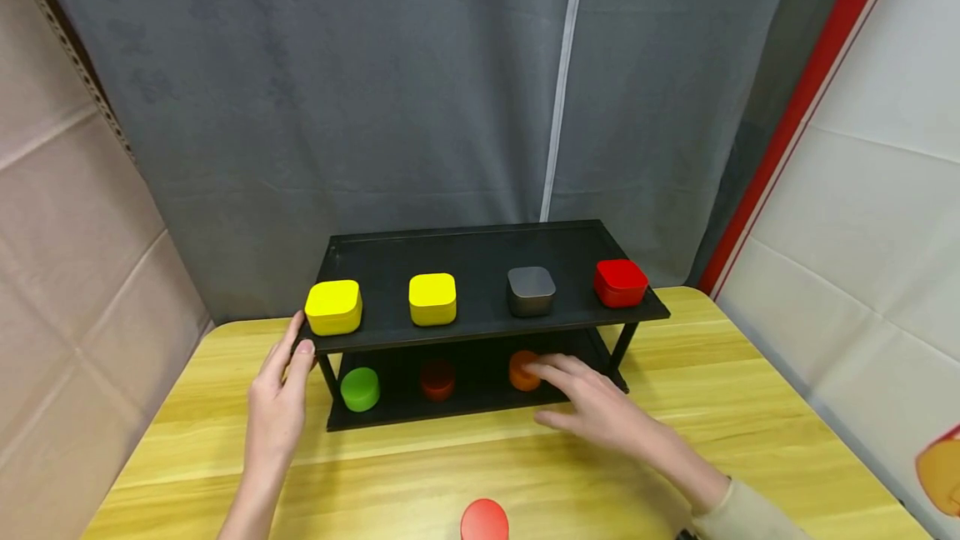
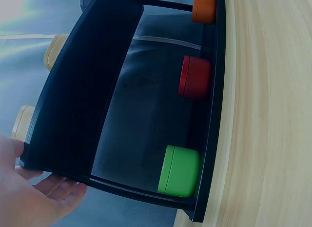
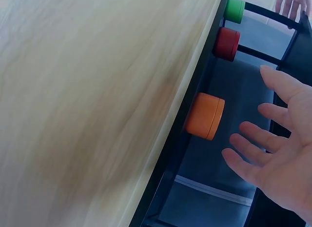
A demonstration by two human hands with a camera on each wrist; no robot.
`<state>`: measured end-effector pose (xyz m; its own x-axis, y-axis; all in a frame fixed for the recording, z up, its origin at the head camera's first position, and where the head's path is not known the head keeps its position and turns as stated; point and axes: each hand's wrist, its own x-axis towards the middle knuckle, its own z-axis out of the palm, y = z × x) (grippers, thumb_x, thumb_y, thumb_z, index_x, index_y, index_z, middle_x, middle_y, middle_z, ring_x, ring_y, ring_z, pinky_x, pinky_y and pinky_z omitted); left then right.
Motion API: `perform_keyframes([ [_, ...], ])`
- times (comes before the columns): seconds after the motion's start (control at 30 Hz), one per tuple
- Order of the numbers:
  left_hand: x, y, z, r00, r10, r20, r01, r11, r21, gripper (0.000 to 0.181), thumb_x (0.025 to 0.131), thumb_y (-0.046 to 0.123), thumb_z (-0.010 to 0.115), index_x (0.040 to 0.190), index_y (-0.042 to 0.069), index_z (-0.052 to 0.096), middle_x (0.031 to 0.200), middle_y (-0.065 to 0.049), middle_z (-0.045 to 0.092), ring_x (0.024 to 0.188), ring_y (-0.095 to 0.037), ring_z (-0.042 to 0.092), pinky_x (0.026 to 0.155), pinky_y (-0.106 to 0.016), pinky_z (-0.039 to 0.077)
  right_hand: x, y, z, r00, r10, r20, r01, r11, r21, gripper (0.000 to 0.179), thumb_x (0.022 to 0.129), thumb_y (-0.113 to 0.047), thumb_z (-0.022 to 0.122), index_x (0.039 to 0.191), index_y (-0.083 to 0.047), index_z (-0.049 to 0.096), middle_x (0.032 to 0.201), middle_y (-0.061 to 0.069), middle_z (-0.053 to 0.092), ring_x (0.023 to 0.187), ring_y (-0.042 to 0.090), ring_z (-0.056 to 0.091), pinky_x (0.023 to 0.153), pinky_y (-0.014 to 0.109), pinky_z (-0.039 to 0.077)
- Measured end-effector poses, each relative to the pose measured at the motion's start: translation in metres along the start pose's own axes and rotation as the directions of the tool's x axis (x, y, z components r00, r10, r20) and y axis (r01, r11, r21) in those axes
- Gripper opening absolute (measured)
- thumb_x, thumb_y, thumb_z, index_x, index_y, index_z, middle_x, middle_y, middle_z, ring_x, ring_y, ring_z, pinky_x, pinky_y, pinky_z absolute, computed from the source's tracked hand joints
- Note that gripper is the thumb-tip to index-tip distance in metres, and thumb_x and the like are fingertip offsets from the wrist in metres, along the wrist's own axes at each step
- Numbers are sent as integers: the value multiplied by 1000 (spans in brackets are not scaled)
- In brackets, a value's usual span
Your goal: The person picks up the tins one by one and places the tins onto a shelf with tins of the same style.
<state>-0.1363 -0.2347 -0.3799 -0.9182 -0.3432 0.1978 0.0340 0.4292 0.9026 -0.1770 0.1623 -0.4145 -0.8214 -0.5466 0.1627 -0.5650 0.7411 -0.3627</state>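
A black two-tier shelf rack stands on the wooden table. My left hand grips the front left corner of its upper tier; in the left wrist view the thumb and fingers lie around that corner. Extended toward the lower tier, my right hand has spread fingers and holds nothing. Nearest to it is an orange round box, apart from the fingertips in the right wrist view. A dark red round box and a green round box stand farther left on the lower tier.
Along the upper tier's front stand two yellow square boxes, a dark grey one and a red one. A red round piece lies on the table near the front. A grey curtain hangs behind.
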Motion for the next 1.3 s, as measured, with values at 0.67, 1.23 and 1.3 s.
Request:
perform_keyframes([
  [0.67,1,-2,-1,1000,-6,17,6,1000,-2,51,110,44,42,160,37,33,169,4,32,158,-26,28,125,-56,32,-4,-23,7,994,-90,64,84,992,92,59,92,-40,78,147,-34,56,148,-4,57,131,16,58,106,43,57],
  [1.23,1,-1,0,1000,-5,7,5,1000,-5,50,110,45,43,159,38,35,168,7,33,158,-23,30,125,-54,34,-5,-42,21,978,-134,162,116,986,116,58,96,-49,70,149,-37,52,152,-5,55,133,15,57,108,43,56],
  [1.3,1,-2,0,1000,1,9,-1,1000,-11,50,110,43,43,159,36,35,168,7,33,158,-25,30,125,-55,33,-6,-44,22,974,-148,170,128,984,121,58,96,-52,68,149,-35,53,151,-6,55,132,14,57,108,41,56],
])
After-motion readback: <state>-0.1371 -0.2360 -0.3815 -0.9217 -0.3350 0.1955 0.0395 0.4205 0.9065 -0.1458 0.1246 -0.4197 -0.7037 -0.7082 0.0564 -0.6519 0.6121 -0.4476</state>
